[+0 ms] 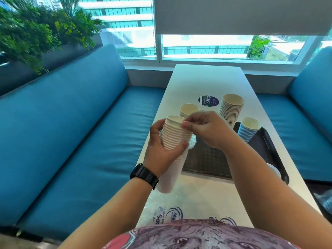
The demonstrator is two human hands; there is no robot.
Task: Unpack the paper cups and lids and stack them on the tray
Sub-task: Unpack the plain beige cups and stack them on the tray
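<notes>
My left hand [162,148] grips a long stack of white paper cups [175,135], its lower part still in a clear plastic sleeve. My right hand [203,128] pinches the rim of the topmost cup with thumb and fingers. A dark tray [269,155] lies on the white table [206,79]. At the tray's far edge stands a tall stack of white cups [231,108]; whether it rests on the tray I cannot tell. A blue striped cup [248,129] stands on the tray. A shorter white cup stack [188,110] sits on the table behind my hands.
An empty printed plastic bag [172,211] lies on the table near my body. A round purple sticker or lid [208,101] lies further back. Blue bench seats [71,141] flank the narrow table. A white lid [274,169] peeks out by my right forearm.
</notes>
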